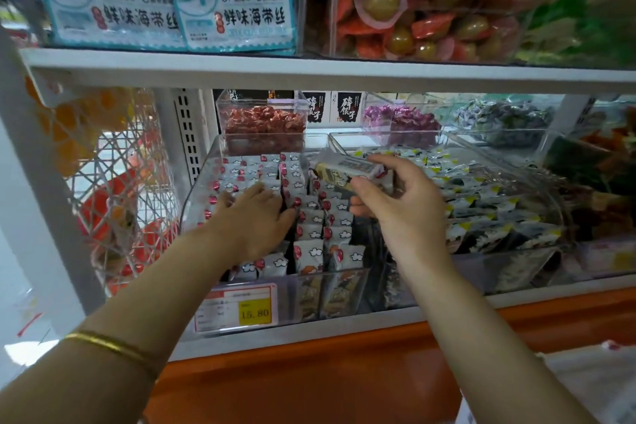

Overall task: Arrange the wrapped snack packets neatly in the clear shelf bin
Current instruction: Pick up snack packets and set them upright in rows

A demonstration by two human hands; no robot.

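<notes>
A clear shelf bin on the lower shelf holds rows of small white snack packets printed with red dots and clouds, standing upright. My left hand lies flat on the left rows, its straight fingers pressing the packets. My right hand hovers above the bin's right part and pinches a bundle of the packets between thumb and fingers, held sideways. The bin's right front section looks dark and mostly bare of packets.
A neighbouring clear bin of yellow-tipped packets stands to the right. Behind are bins of red sweets and purple sweets. A yellow price tag hangs on the bin's front. The upper shelf overhangs closely. A wire basket hangs at left.
</notes>
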